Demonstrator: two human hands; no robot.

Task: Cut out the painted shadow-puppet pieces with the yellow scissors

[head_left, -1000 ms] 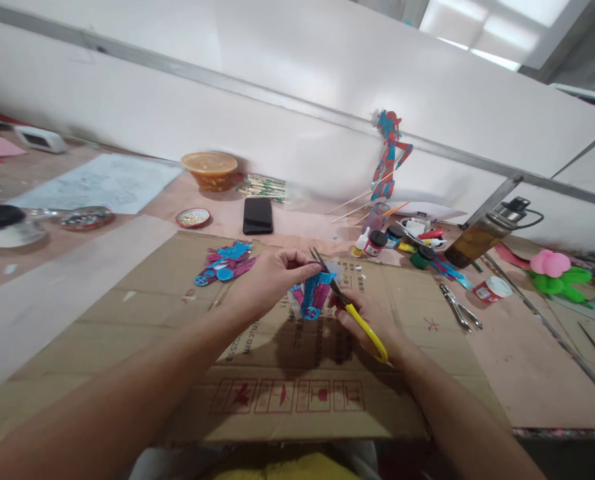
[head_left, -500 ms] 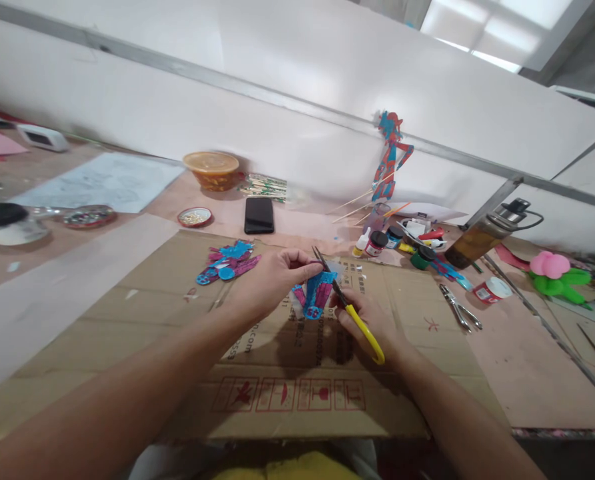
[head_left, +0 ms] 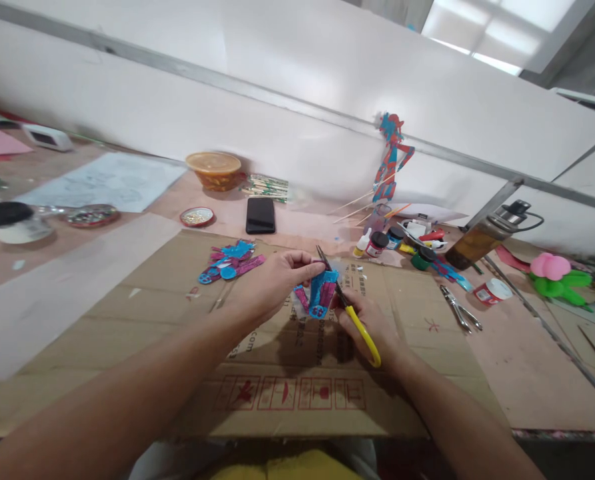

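Cutout: over the cardboard, right of the left grip, which pinches its far left corner; long axis runs from there roughly toward the wearer.
Nearer hand: left, touching; the right grip sits just beside the cutout's right edge.
Scissors: held in the right grip, blades pointing away and leftward across the far right edge; cannot tell whether they bite.
Left pose: back of the hand up, forearm from lower left.
Right pose: curled round the handles, forearm from lower right.
Loose pieces: left of the left grip.
Phone: beyond both grips, on the bench.
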